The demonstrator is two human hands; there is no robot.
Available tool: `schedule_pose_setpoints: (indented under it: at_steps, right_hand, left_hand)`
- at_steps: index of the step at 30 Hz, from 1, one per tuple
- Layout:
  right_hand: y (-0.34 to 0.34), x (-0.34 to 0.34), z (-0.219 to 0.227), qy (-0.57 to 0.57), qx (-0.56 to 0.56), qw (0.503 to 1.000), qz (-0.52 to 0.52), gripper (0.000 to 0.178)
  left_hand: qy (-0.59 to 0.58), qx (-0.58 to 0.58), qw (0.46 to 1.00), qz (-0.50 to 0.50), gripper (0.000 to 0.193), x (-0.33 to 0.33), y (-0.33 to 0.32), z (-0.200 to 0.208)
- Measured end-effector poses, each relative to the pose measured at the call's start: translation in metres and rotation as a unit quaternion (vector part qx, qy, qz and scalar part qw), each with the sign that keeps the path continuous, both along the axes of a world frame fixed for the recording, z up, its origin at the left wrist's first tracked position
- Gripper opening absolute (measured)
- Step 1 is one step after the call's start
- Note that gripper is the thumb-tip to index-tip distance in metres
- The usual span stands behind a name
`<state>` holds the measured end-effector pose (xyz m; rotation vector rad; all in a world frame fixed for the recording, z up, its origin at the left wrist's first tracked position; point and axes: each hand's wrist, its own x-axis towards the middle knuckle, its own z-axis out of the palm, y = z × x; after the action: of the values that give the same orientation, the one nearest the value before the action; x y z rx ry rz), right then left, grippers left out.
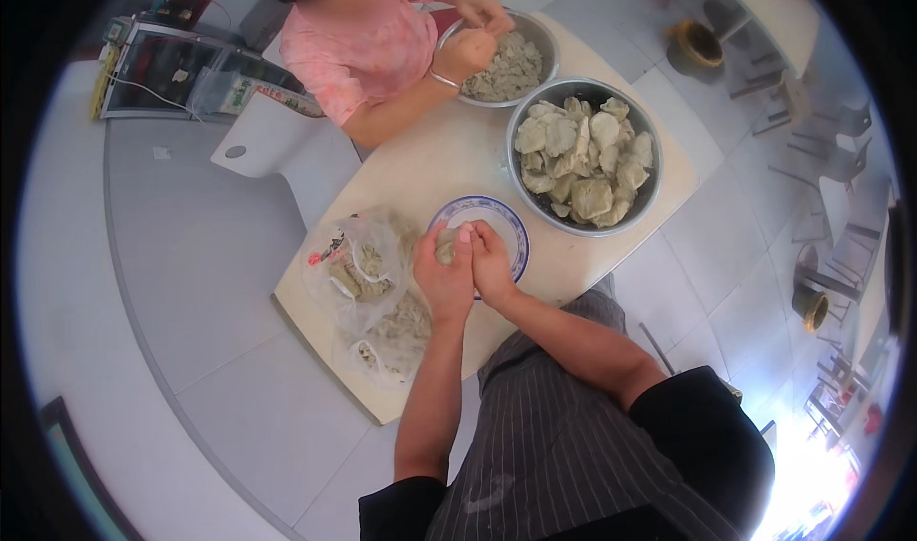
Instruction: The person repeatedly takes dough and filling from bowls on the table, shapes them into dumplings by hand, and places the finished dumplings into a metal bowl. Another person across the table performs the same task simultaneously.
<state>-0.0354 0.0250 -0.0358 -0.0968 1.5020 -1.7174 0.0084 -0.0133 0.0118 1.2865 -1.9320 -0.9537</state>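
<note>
Both of my hands meet over a white plate with a blue-patterned rim (519,235). My left hand (442,281) is cupped around a soft-looking grey-green lump (446,245), which shows between thumb and fingers. Pressed against it from the right is my right hand (492,266), its fingers closed by the lump and partly hidden. Just left of the plate, clear plastic bags (330,254) hold more grey-green pieces. A large metal bowl (513,149) heaped with pale green, leafy-looking lumps (592,145) stands beyond the plate to the right.
Across the cream table (387,183) a person in a pink top (373,40) works with both hands over a second metal bowl (552,49) of small crumbled pieces. A white chair (277,145) stands at the table's left side. Stools and tables line the far right.
</note>
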Motion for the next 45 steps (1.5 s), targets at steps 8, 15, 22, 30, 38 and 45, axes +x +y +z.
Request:
schedule_pose_setpoints:
  at_steps: [8, 15, 22, 30, 38, 45]
  right_hand:
    - [0.001, -0.008, 0.015, -0.177, 0.018, 0.983, 0.037, 0.018]
    - [0.0, -0.006, 0.009, -0.289, -0.012, 0.957, 0.009, 0.015]
    - [0.006, 0.0, -0.018, -0.373, -0.057, 0.926, 0.012, 0.011]
    - [-0.001, -0.015, -0.021, -0.44, 0.008, 0.891, 0.112, 0.015]
    - [-0.001, -0.045, 0.007, -0.223, 0.095, 0.939, 0.245, 0.017]
    - [-0.009, -0.049, -0.004, 0.068, 0.124, 0.955, 0.26, 0.021]
  left_hand:
    - [-0.047, 0.036, 0.998, -0.021, 0.025, 0.011, -0.01, -0.007]
    - [-0.044, -0.037, 0.997, -0.051, 0.017, 0.018, -0.005, -0.009]
    - [-0.051, -0.118, 0.979, -0.161, 0.017, 0.017, -0.012, -0.009]
    - [-0.058, -0.17, 0.932, -0.315, 0.021, 0.014, -0.03, -0.001]
    - [-0.113, -0.194, 0.881, -0.417, 0.02, 0.012, -0.04, 0.009]
    - [-0.181, -0.119, 0.916, -0.338, 0.02, 0.014, -0.038, 0.021]
